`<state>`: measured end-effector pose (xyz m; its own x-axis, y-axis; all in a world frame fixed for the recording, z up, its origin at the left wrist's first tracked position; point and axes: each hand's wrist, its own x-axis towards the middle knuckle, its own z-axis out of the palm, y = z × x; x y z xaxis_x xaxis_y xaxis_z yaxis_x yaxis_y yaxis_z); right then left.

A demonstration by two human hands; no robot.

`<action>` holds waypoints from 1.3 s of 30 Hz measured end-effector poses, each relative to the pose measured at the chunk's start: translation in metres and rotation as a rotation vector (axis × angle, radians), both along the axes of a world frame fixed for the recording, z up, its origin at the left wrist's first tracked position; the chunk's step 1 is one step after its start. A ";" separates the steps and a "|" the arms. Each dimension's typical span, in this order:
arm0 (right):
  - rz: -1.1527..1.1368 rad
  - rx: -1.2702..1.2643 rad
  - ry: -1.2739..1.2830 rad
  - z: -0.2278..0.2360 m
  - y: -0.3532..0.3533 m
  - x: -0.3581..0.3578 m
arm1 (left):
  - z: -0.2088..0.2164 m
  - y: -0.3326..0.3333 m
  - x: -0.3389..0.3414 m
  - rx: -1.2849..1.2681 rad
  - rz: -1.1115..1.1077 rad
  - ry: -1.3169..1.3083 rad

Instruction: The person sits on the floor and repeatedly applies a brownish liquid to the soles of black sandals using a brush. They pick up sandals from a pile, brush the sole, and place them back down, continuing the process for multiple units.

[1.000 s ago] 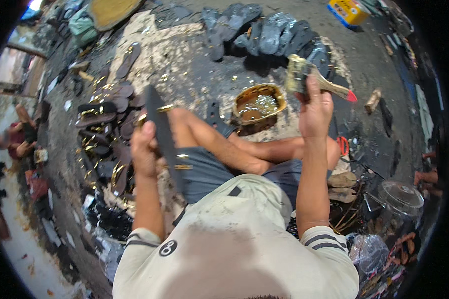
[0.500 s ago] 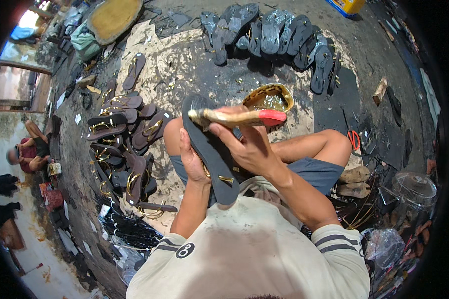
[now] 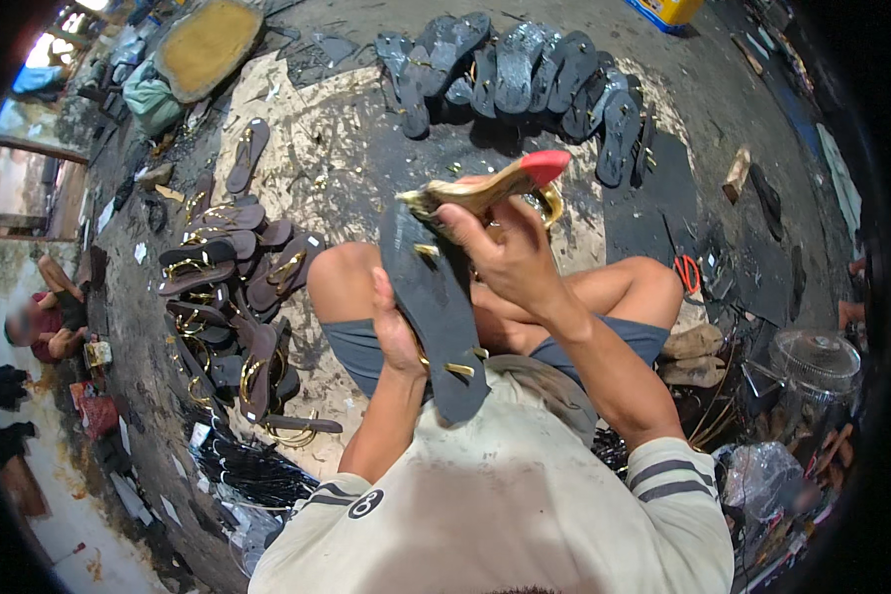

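Dark grey, flat, foot-shaped sandal sole (image 3: 441,307) held up between the hands, near end against or just over the pale short-sleeved shirt (image 3: 495,485), broad face up. Left-hand grip (image 3: 398,332) half closed on the sole's left edge, one digit upright along the side, the others hidden beneath. Right-hand grip (image 3: 513,259) closed round a wooden brush with a red-tipped handle (image 3: 500,188); its matted, stained bristles (image 3: 421,204) are at the sole's far end, contact not certain from this angle.

Handling, my judgement: light, probably foam or rubber, springy, hard to break. Likely to flex if borne at one end, so support from below near mid-length suits it. Best hold: side edges, palm under, clear of the upturned face, which may be tacky or slick if the bristles carry anything wet. Shiny gold strap ends (image 3: 427,250) sit on that face; poor handholds, perhaps easily tugged. Brush best taken by bare wood
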<state>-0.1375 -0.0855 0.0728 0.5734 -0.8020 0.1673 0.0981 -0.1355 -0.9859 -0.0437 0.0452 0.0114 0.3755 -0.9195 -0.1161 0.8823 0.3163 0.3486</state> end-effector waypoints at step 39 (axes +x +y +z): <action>-0.226 -0.791 1.186 -0.098 -0.147 -0.180 | -0.014 0.022 0.003 0.221 -0.012 0.022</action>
<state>-0.3177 -0.2327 -0.0251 0.5628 -0.8169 0.1266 -0.8070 -0.5761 -0.1296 -0.0410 0.0668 -0.0025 0.3600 -0.8751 -0.3235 0.8937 0.2240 0.3887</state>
